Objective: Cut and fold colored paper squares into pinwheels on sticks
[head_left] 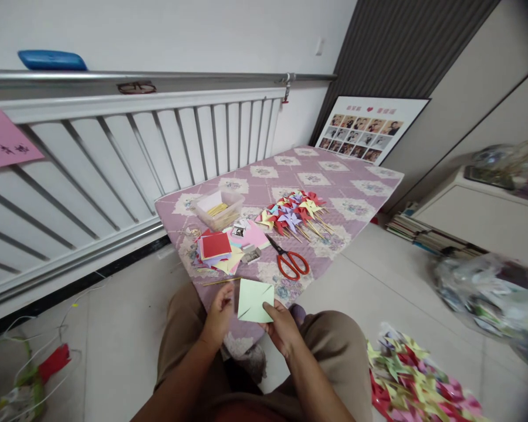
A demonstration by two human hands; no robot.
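Observation:
A pale green paper square with slits running in from its corners is pinched at its right side by my right hand, thumb on top. Just left of the square, my left hand is closed with its fingertips together; whatever they may hold is too small to make out. A thin wooden stick lies on the table beyond that hand. Past it is a stack of coloured paper squares, a red square on top. Orange-handled scissors rest to the right, blades pointing away from me.
A clear plastic box holds several sticks on the flowered tablecloth. Finished paper pinwheels lie in a pile beside it. More pinwheels are heaped at the floor's right. A white radiator borders the table's far left side.

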